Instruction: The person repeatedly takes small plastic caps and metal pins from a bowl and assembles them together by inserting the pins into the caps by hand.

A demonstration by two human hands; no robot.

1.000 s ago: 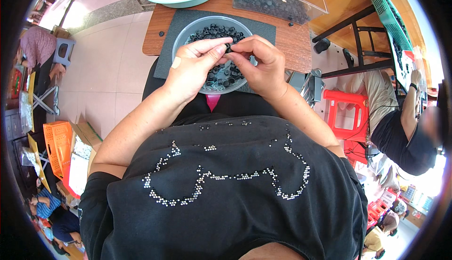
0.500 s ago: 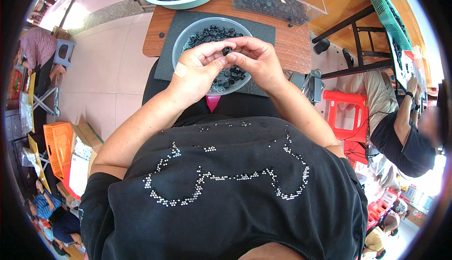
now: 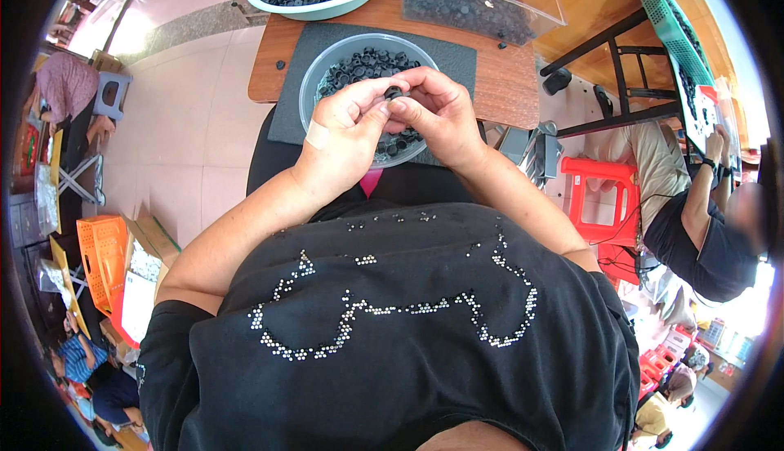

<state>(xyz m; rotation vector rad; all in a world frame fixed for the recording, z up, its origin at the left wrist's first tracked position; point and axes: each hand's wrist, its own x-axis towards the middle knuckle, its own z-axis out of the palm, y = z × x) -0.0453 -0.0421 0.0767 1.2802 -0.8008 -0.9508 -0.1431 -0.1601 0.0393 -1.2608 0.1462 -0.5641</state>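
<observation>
A small round black plastic part [image 3: 393,92] is pinched between the fingertips of both hands, above a clear round tub [image 3: 307,91]. My left hand [image 3: 343,128] is closed on it from the left, with a plaster on the back near the wrist. From the right, my right hand [image 3: 442,116] grips the same part with thumb and fingers. Many similar black parts [image 3: 371,64] lie in the tub beneath, partly hidden by my hands. The tub stands on a dark grey mat [image 3: 457,63] at the table's near edge.
On the wooden table [image 3: 514,83], a pale green basin [image 3: 327,11] heaped with black parts stands far left, and a clear box [image 3: 490,16] of parts far right. A few loose pieces lie about. A red stool [image 3: 604,169] and a seated co-worker [image 3: 702,238] are at right.
Both hands have shifted very slightly, and the black part between the fingertips has turned and tilted a little. It stays held above the tub.
</observation>
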